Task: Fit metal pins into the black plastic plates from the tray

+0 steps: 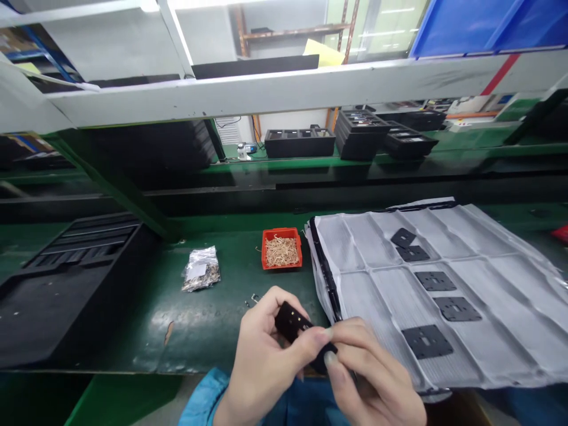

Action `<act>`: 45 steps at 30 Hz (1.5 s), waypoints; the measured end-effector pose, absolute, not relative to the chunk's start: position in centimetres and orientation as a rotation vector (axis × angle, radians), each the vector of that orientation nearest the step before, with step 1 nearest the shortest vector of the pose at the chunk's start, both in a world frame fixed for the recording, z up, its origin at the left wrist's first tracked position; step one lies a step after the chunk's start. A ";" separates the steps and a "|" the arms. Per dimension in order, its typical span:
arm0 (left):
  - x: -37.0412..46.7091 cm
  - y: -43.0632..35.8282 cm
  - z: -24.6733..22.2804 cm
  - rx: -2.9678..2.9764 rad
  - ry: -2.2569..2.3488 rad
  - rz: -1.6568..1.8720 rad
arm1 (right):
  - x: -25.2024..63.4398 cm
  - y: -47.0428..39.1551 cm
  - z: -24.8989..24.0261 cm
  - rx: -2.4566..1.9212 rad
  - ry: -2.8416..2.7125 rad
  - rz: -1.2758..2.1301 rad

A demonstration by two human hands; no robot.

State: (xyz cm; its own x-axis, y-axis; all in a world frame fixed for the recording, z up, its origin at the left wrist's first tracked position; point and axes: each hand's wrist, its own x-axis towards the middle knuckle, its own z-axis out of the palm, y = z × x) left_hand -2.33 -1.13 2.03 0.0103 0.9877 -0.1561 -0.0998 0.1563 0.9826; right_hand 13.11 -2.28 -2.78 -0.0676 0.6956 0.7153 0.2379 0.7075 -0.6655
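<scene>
In the head view, the left hand (266, 355) is closed around a small black part (290, 319), with the thumb pressing on its upper face. The right hand (377, 373) has the fingers bent and nearly together, and its fingertips pinch the right end of the same part. This part is in front of the person, at the near edge of the green worktop (199, 337). Farther from this edge stands an orange-red bin (282, 267) with small tan pieces (281, 248); to its left lies a clear plastic bag (202, 271). At the worktop's left side is a black tray (31, 319). Toward the right side, a pale grey padded sheet (501, 284) carries five dark plates (428, 342) and reaches the near edge.
</scene>
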 end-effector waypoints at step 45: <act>-4.4 -3.4 -1.8 1.831 1.395 1.543 | 10.0 -0.6 -4.8 -0.746 -1.566 0.124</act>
